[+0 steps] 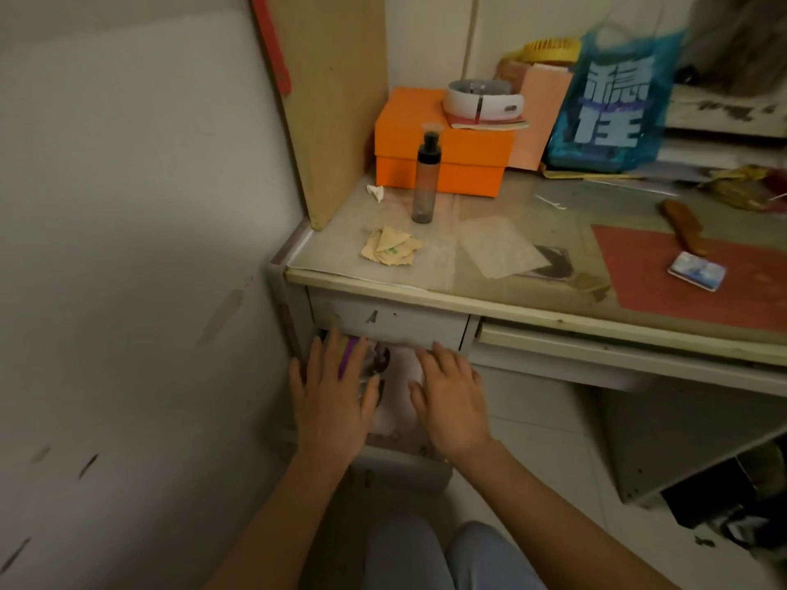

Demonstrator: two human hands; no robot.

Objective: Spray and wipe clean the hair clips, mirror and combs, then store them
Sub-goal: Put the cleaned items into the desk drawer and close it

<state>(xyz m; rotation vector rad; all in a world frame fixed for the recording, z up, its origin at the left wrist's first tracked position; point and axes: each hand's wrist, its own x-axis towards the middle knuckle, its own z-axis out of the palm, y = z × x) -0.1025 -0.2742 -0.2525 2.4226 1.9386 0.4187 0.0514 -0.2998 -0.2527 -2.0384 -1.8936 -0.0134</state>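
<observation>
Both my hands reach into an open lower drawer (400, 455) under the desk's left end. My left hand (332, 398) lies flat with straight fingers over the drawer's left side, next to a purple item (350, 355). My right hand (453, 398) lies flat over the right side, on a pale lining. On the desk top stand a dark spray bottle (425, 181) and a crumpled yellow cloth (389, 247). A brown wooden comb (683, 225) and a small rectangular mirror (697, 269) lie on a red mat at the right.
An orange box (443, 146) with a white band on it, a blue plastic bag (617, 104) and a leaning wooden board (332, 100) fill the desk's back. The shut upper drawer (392, 321) is right above my hands. A wall is close on the left.
</observation>
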